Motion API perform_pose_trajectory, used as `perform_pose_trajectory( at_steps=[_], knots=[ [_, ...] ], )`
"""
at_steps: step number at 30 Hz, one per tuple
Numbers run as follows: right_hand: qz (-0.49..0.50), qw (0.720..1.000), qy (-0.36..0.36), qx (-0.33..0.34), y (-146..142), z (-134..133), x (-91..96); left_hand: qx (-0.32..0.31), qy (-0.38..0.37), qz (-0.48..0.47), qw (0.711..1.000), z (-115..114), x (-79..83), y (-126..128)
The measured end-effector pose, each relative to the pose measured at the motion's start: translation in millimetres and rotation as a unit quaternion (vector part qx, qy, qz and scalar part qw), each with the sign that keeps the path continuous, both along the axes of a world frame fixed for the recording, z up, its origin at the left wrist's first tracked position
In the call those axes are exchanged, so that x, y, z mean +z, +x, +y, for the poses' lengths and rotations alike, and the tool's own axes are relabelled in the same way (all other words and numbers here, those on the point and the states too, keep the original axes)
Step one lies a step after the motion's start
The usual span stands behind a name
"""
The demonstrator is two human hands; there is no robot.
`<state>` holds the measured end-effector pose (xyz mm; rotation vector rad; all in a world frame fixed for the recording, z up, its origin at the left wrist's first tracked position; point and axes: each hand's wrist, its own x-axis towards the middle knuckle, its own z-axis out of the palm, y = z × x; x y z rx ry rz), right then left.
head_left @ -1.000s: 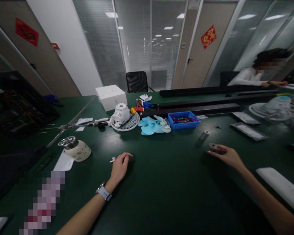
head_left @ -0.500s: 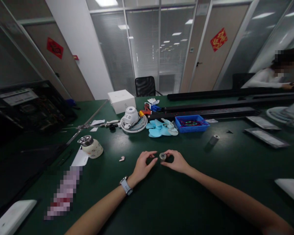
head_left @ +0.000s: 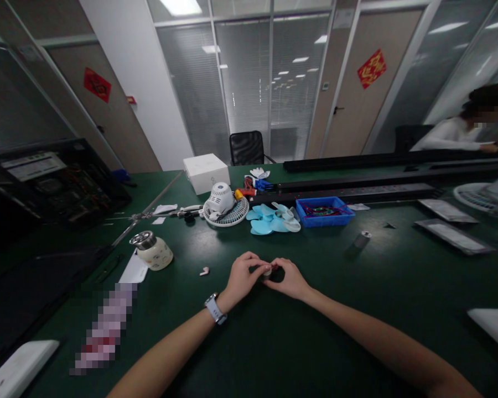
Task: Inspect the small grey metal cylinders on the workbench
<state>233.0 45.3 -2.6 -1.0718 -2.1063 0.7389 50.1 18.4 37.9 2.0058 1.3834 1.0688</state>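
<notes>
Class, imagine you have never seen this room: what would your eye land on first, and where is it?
Probably the left hand and right hand, meeting at a small metal cylinder over the middle of the green table. Beyond them, the light-blue fan blades stand out, with a bright blue tray just to their right. Upper right, a red-and-gold sign hangs on a door.

Head camera looks down across the table (head_left: 249,348).

The red paper sign (head_left: 97,84) on the left door (head_left: 126,135) bears one dark character, perhaps 福. Gold characters on the right door's (head_left: 351,124) red sign (head_left: 372,68), the white box's (head_left: 206,172) mark and the white label's (head_left: 34,166) print are illegible.
</notes>
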Motion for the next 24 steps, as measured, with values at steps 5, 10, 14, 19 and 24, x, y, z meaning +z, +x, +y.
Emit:
perform_pose_trajectory(
  at_steps=[5, 10, 14, 19, 24],
  knots=[
    [-0.003, 1.000, -0.011, -0.003, 0.6, -1.9, 2.2, 0.043, 0.047, 0.010, 0.998, -2.4, -0.2, -18.6],
    [-0.008, 1.000, -0.010, -0.007, 0.6, -2.6, 4.4, 0.064, 0.006, 0.083, 0.994, -4.2, -28.3, -47.8],
    [-0.020, 1.000, 0.007, 0.021, -1.6, -4.3, 9.1, 0.049, -0.020, 0.118, 0.992, -2.5, -42.9, -55.1],
    [-0.045, 0.999, 0.016, 0.001, 11.0, -0.6, 7.7, 0.085, -0.026, 0.043, 0.995, -3.0, -43.9, -55.9],
    [-0.058, 0.993, 0.035, -0.095, 83.7, 11.1, -2.2, 0.144, -0.052, -0.032, 0.988, -6.4, -42.9, -56.1]
  ],
)
